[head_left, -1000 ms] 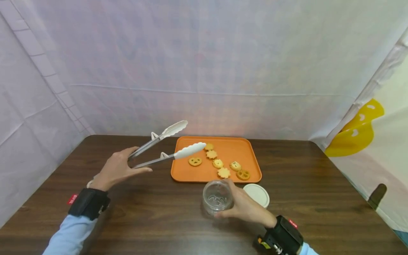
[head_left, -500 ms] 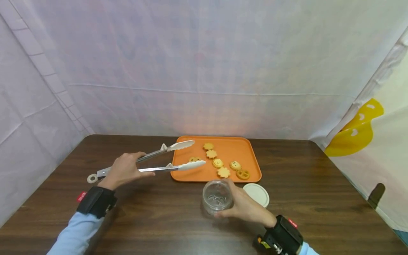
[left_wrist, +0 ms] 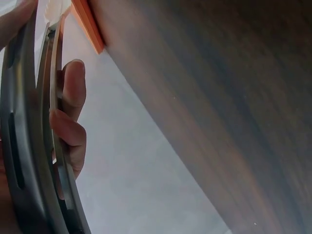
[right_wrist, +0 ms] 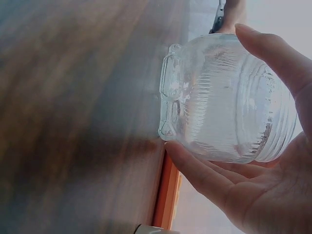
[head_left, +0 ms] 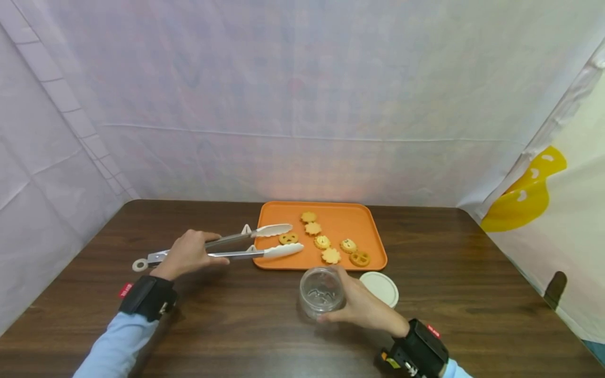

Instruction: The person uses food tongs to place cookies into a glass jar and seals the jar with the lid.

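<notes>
My left hand (head_left: 189,253) grips metal tongs (head_left: 236,254) with white scalloped tips. The tips are spread and reach over the left part of an orange tray (head_left: 350,215), one on either side of a pretzel-shaped cookie (head_left: 288,238). In the left wrist view, fingers (left_wrist: 73,87) curl round the tongs' metal arms. My right hand (head_left: 356,302) holds a clear glass jar (head_left: 322,294) standing upright on the table, thumb on one side and fingers on the other. The right wrist view shows the ribbed glass jar (right_wrist: 219,97) with nothing inside.
Several more cookies lie on the tray, among them a flower-shaped cookie (head_left: 331,256) and another pretzel-shaped cookie (head_left: 360,258). A round white lid (head_left: 380,289) lies right of the jar. The brown wooden table (head_left: 227,325) ends at a white cloth backdrop (head_left: 293,105).
My left hand has brought the tongs down and slightly right, from above the tray's left edge to around the pretzel-shaped cookie. The tips have drawn closer together. My right hand and the jar stay put.
</notes>
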A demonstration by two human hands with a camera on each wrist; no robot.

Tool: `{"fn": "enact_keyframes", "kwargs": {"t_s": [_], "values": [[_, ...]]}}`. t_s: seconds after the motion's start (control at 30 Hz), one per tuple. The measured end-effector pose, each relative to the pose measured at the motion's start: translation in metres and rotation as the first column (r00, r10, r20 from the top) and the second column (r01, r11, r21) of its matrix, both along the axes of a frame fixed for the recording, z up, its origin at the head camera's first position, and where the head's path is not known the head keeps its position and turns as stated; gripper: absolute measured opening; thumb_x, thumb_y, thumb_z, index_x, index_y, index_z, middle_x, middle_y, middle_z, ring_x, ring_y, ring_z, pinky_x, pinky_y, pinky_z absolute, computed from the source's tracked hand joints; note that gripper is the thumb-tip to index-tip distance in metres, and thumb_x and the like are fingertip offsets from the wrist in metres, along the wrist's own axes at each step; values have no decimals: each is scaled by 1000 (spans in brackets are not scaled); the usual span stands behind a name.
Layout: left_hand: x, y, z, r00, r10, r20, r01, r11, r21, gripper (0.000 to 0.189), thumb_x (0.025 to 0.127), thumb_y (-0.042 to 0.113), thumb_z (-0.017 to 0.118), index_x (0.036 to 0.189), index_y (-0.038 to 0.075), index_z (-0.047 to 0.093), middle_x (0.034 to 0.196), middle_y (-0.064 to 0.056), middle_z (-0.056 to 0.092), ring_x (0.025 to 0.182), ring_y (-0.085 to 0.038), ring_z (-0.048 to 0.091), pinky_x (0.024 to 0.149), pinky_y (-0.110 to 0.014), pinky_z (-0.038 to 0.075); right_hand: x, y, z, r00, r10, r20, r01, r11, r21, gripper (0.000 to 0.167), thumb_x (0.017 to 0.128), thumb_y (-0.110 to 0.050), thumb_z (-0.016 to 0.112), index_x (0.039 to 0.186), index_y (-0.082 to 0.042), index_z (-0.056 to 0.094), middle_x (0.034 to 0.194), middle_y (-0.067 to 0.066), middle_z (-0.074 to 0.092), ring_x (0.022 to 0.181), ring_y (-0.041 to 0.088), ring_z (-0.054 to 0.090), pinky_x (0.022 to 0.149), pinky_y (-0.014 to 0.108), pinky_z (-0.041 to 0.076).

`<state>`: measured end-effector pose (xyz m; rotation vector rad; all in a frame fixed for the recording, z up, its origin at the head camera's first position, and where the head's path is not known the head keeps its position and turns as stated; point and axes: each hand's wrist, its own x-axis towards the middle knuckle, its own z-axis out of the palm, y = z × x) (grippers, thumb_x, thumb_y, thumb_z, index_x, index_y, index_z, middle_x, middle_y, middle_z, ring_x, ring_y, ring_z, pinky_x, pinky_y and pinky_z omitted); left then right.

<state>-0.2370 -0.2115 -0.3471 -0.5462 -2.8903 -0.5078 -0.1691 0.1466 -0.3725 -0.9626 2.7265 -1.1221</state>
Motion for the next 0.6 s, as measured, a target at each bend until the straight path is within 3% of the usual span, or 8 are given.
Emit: {"fn": "enact_keyframes", "kwargs": {"t_s": [0.33,0.6], "values": [[0,-1,-5,1000,-13,-2,13,1000,16,51,63,34,78,96,-2,67,81,-12,67,65,-19,58,60,-37,46,2,0,0,1000,-7,1,7,1000,-4,88,61,-45,77,127,-8,32,114,6,56,103,19,53,86,38,42],[-1,-1,-7,999,-5,41,3,999,47,49,63,33,78,95,-2,67,82,-11,66,62,-14,53,58,-34,44,2,2,0,1000,-7,-4,7,1000,-18,91,60,-46,77,128,-7,32,116,7,55,105,20,53,87,40,41]]}}
